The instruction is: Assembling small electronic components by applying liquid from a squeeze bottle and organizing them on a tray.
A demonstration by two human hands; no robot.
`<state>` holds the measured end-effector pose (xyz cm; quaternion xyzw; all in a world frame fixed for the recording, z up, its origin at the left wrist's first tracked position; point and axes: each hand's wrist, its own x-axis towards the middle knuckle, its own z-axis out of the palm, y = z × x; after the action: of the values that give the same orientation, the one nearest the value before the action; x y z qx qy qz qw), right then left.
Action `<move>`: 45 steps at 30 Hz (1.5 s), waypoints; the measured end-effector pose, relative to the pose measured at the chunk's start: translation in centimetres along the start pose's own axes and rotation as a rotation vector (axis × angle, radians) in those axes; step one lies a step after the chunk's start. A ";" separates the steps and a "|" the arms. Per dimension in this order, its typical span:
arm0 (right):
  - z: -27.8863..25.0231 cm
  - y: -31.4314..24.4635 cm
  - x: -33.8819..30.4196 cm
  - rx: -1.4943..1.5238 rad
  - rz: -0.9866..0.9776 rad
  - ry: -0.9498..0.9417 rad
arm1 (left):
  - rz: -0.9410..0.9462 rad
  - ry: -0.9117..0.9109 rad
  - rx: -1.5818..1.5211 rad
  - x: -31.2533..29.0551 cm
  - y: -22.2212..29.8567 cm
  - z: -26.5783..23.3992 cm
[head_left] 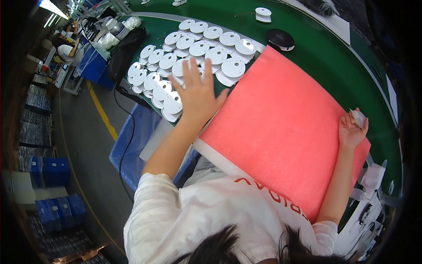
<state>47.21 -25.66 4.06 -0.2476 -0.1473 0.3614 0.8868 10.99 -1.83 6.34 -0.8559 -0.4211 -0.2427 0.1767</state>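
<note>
My left hand (198,94) is stretched out with its fingers spread and holds nothing. Its fingertips reach over the near side of a group of white round spool-like parts (233,67), set in rows on the green table; I cannot tell whether it touches them. Beside its thumb begins a large pink-red mat (277,132), lying flat in front of me. Over the mat's right edge, my right hand (351,132) is palm up with curled fingers, closed on a small white crumpled piece (358,118). Whether that piece is cloth, paper or film does not show.
A blue bin (132,141) stands below the table at left, with a black cable (133,127) hanging across it. On the far green surface (307,44) sit a black round device (280,39) and a single white spool (263,15). White pieces (373,176) lie at right.
</note>
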 end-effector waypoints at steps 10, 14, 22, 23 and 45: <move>0.7 0.1 -0.2 -0.046 -0.013 0.053 | 0.054 0.066 -0.077 4.1 3.6 3.7; 0.4 0.0 -0.2 -0.038 -0.004 0.020 | 0.015 0.012 -0.086 4.7 3.9 3.5; 0.2 0.0 -0.1 -0.034 -0.003 -0.004 | -0.016 -0.008 0.024 5.3 2.5 4.5; 0.2 0.0 0.0 -0.034 -0.003 -0.004 | -0.016 -0.009 0.024 5.4 2.3 4.4; 0.5 0.0 -0.4 -0.030 -0.004 0.030 | 0.013 0.000 -0.044 11.6 6.5 8.6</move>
<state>46.73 -25.73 4.45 -0.2659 -0.1396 0.3538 0.8858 24.63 6.14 5.18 -0.8623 -0.4100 -0.2508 0.1594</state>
